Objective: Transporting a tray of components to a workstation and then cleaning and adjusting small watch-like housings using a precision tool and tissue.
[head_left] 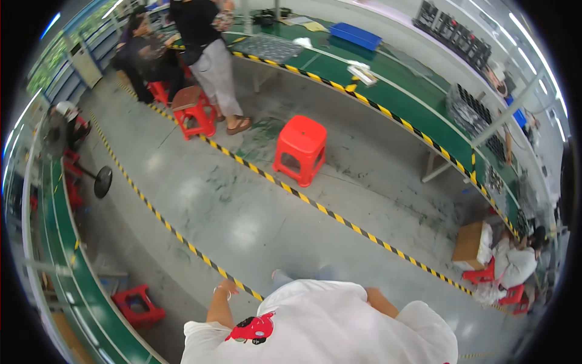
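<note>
My left hand point(227, 287), with a light bracelet at its wrist, hangs at my left side above the grey floor. It looks open and loose, and I see nothing in it. The closest thing to it is a yellow-and-black floor tape line point(206, 259). On my right only a piece of bare forearm point(382, 302) shows beside my white shirt point(321, 321); the shirt hides that hand. Neither arm reaches to an object. A red plastic stool point(301, 148) stands on the floor ahead.
A long green workbench point(400, 91) with taped edge runs along the far right, bearing a blue tray point(355, 36). Another green bench point(66, 242) curves along the left, near a red stool point(138, 305) and black fan point(103, 182). Several people stand or sit around. A cardboard box point(470, 242) stands right.
</note>
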`<action>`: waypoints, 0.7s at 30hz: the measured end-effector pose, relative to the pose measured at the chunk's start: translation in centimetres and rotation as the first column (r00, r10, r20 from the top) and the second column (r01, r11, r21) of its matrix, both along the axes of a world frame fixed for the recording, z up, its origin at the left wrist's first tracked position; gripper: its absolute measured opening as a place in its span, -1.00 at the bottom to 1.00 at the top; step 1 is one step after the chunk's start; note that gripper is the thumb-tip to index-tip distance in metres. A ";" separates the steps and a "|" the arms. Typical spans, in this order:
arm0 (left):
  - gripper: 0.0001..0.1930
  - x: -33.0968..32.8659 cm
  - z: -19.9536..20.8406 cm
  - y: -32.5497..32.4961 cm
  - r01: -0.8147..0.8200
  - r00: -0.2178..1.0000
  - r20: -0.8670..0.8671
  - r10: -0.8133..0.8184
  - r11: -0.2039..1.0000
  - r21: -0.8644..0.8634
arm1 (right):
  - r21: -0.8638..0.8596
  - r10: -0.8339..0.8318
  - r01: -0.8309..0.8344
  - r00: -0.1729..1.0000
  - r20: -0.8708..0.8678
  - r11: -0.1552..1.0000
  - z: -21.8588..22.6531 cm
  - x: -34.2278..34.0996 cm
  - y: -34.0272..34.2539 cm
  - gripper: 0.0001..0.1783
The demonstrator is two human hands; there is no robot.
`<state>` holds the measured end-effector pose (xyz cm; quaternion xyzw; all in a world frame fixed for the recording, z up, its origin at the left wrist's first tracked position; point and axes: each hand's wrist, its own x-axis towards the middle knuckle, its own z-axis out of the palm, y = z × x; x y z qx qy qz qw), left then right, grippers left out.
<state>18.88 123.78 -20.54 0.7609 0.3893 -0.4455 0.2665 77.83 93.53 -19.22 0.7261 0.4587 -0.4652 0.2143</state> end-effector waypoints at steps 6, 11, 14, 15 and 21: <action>-0.82 28.4 -0.6 21.5 -0.790 0.540 0.519 0.663 0.612 0.040 | 0.260 -0.791 0.847 0.527 -0.311 0.463 -6.3 15.5 13.0 -0.65; -0.85 50.1 -5.6 28.5 -0.703 0.590 0.577 0.565 0.711 0.022 | 0.365 -0.569 0.662 0.749 -0.338 0.654 -8.3 30.0 24.2 -0.59; -0.88 62.3 -7.6 29.1 -0.589 0.665 0.487 0.566 0.799 -0.124 | 0.305 -0.531 0.650 0.752 -0.391 0.696 -9.6 42.0 28.0 -0.58; -0.86 66.0 -6.7 29.1 -0.560 0.709 0.399 0.581 0.808 -0.182 | 0.338 -0.521 0.646 0.757 -0.393 0.684 -9.3 46.7 30.2 -0.58; -0.70 85.0 -5.5 37.2 -0.458 0.768 0.418 0.485 0.872 -0.172 | 0.470 -0.760 0.697 0.645 -0.081 0.542 -13.7 71.7 35.2 -0.65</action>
